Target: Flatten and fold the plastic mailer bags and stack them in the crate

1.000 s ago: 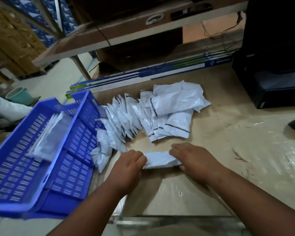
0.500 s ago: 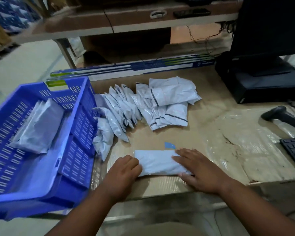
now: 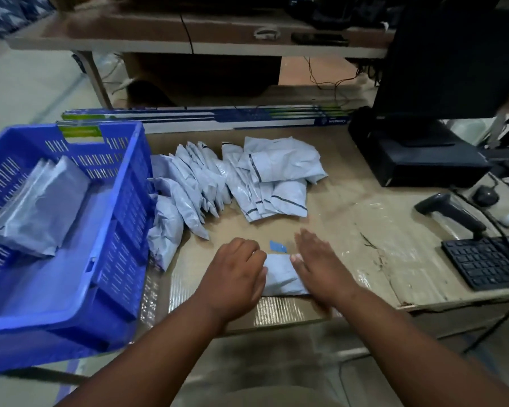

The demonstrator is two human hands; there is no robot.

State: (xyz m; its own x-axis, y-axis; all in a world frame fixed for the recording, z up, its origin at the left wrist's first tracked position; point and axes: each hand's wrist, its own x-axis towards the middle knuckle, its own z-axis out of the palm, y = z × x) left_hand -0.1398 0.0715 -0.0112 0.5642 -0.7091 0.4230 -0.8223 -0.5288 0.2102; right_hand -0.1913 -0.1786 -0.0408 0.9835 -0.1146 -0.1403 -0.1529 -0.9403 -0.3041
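At the near edge of the cardboard-covered table, a small pale grey mailer bag lies flat between two hands; the left hand rests on the bag's left end with its fingers curled down onto the plastic, though whether they pinch the edge cannot be told; the right hand lies on the bag's right end with fingers straight and together, palm down, pressing and gripping nothing. Only the middle strip of the bag shows between the hands. A small blue scrap lies on the cardboard just beyond the bag, apart from it.

Further back on the table, a pile of crumpled grey mailers is spread in an overlapping row, several with a dark stripe across them; the leftmost ones touch the side wall of the blue crate.

The crate sits at the left of the table, overhanging its near edge; inside, against the far left wall, a few flattened bags lean in a stack, tilted.

At the right, a barcode scanner lies near a black keyboard; behind them stands a black box under a dark monitor. Long flat blue-and-white cartons lie along the far edge of the table.
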